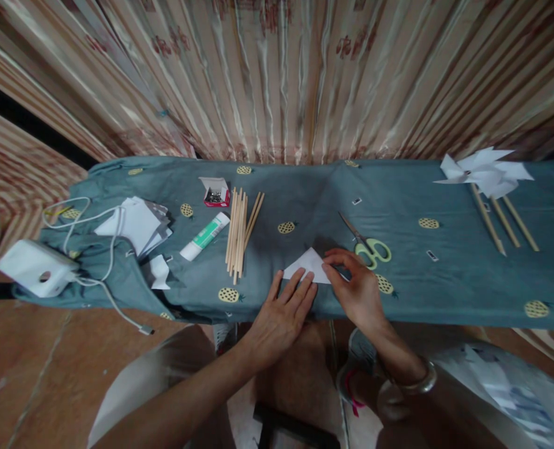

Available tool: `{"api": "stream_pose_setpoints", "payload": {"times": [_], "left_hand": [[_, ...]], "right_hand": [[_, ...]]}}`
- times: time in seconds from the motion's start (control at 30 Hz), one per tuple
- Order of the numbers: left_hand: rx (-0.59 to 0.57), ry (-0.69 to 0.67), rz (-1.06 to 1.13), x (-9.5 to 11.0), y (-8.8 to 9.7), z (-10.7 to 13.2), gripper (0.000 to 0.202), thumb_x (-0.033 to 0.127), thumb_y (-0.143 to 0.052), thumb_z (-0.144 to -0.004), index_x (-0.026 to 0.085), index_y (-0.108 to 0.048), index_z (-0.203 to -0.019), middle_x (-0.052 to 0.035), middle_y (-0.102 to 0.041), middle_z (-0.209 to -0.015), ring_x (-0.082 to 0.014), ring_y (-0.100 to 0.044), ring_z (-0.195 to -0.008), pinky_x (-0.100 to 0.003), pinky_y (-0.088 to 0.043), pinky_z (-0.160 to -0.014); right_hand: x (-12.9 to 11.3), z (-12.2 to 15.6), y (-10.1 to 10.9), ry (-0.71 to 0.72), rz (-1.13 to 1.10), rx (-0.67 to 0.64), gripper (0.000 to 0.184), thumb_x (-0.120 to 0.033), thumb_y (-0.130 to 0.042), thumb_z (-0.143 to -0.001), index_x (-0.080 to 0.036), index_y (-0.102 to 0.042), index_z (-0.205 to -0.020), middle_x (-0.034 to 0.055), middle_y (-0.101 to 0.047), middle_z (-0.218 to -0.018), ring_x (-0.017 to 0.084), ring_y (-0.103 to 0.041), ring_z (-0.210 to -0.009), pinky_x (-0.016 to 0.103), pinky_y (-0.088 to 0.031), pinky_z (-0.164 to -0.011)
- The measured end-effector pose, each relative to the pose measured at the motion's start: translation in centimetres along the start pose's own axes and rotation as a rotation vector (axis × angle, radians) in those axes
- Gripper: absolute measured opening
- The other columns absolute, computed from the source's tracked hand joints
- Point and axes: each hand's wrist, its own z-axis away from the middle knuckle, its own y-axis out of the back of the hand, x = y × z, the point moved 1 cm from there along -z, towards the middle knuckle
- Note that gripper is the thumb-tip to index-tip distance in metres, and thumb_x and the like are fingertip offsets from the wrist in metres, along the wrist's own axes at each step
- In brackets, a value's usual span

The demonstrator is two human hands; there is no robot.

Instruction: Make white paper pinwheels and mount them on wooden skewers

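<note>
A small white paper folded into a triangle [307,262] lies near the front edge of the teal cloth-covered table [445,274]. My left hand [284,312] rests flat on the paper's lower left part, fingers stretched out. My right hand [357,287] presses down on the paper's right edge with bent fingers pinched together. Green-handled scissors [369,244] lie just right of my right hand.
A bundle of wooden sticks [239,232], a glue tube [204,236] and a small box of pins [216,191] lie left of the paper. A stack of white paper [136,224] and a white device with cables [36,267] sit far left. Paper pinwheels on sticks [487,178] lie right.
</note>
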Motion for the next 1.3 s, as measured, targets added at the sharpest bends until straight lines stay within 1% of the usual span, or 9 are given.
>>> {"api": "stream_pose_setpoints", "payload": {"times": [0.1, 0.2, 0.37, 0.57, 0.77, 1.0, 1.17, 1.3], "left_hand": [[0.006, -0.001, -0.016, 0.03, 0.11, 0.09, 0.047, 0.017, -0.035, -0.096, 0.006, -0.035, -0.142, -0.0174, -0.029, -0.154, -0.0315, -0.013, -0.146, -0.059, -0.020, -0.114], [0.016, -0.005, -0.029, 0.05, 0.24, 0.18, 0.047, 0.017, -0.034, -0.096, 0.005, -0.035, -0.141, -0.0168, -0.030, -0.154, -0.0308, -0.014, -0.146, -0.058, -0.019, -0.115], [0.031, -0.008, -0.021, 0.03, 0.45, 0.29, 0.046, 0.016, -0.034, -0.096, 0.005, -0.037, -0.141, -0.0168, -0.035, -0.151, -0.0300, -0.022, -0.144, -0.055, -0.021, -0.115], [0.017, -0.015, -0.020, 0.13, 0.52, 0.34, 0.047, 0.011, -0.031, -0.095, 0.005, -0.036, -0.141, -0.0170, -0.034, -0.151, -0.0302, -0.021, -0.145, -0.056, -0.021, -0.114], [-0.005, -0.008, -0.019, 0.19, 0.50, 0.37, 0.047, 0.012, -0.032, -0.095, 0.005, -0.034, -0.142, -0.0176, -0.031, -0.153, -0.0300, -0.018, -0.145, -0.058, -0.021, -0.114], [-0.007, -0.005, -0.020, 0.22, 0.57, 0.32, 0.047, 0.013, -0.031, -0.096, 0.005, -0.035, -0.141, -0.0178, -0.032, -0.152, -0.0310, -0.019, -0.145, -0.058, -0.021, -0.114], [-0.020, 0.004, -0.035, 0.35, 0.47, 0.28, 0.047, 0.013, -0.031, -0.096, 0.007, -0.034, -0.142, -0.0177, -0.031, -0.153, -0.0315, -0.020, -0.145, -0.058, -0.022, -0.113], [-0.004, 0.005, -0.047, 0.40, 0.54, 0.26, 0.046, 0.015, -0.031, -0.096, 0.006, -0.036, -0.141, -0.0182, -0.036, -0.150, -0.0333, -0.025, -0.143, -0.059, -0.024, -0.112]], "right_hand": [[-0.41, 0.38, 0.08, -0.023, -0.046, -0.028, 0.013, -0.030, -0.054, -0.087, -0.022, -0.064, -0.087, 0.0041, -0.070, -0.091, 0.019, -0.065, -0.085, 0.034, -0.050, -0.080], [-0.68, 0.43, 0.06, -0.066, 0.022, -0.079, 0.015, -0.032, -0.053, -0.087, -0.022, -0.064, -0.087, 0.0020, -0.069, -0.083, 0.018, -0.064, -0.076, 0.031, -0.050, -0.073], [-0.88, -0.19, -0.08, -0.114, 0.053, -0.116, 0.016, -0.033, -0.055, -0.085, -0.021, -0.066, -0.089, 0.0026, -0.072, -0.084, 0.018, -0.066, -0.078, 0.030, -0.050, -0.073], [-1.09, -0.46, -0.10, -0.134, 0.047, -0.117, 0.017, -0.034, -0.055, -0.084, -0.021, -0.066, -0.087, 0.0027, -0.072, -0.082, 0.019, -0.067, -0.076, 0.031, -0.050, -0.073], [-0.86, -0.43, -0.32, -0.126, 0.072, -0.116, 0.017, -0.034, -0.055, -0.085, -0.022, -0.067, -0.088, 0.0027, -0.072, -0.083, 0.020, -0.068, -0.079, 0.034, -0.050, -0.076], [-0.53, -0.23, -0.47, -0.059, 0.147, -0.115, 0.019, -0.035, -0.054, -0.087, -0.022, -0.068, -0.092, 0.0043, -0.072, -0.088, 0.022, -0.068, -0.083, 0.036, -0.050, -0.078], [-0.31, -0.18, -0.62, 0.076, 0.208, -0.085, 0.020, -0.035, -0.053, -0.090, -0.021, -0.068, -0.092, 0.0052, -0.072, -0.087, 0.021, -0.068, -0.082, 0.034, -0.051, -0.077], [-0.18, -0.09, -0.79, 0.182, 0.269, -0.043, 0.023, -0.035, -0.050, -0.092, -0.020, -0.067, -0.091, 0.0059, -0.072, -0.084, 0.022, -0.067, -0.081, 0.034, -0.051, -0.075]]}}
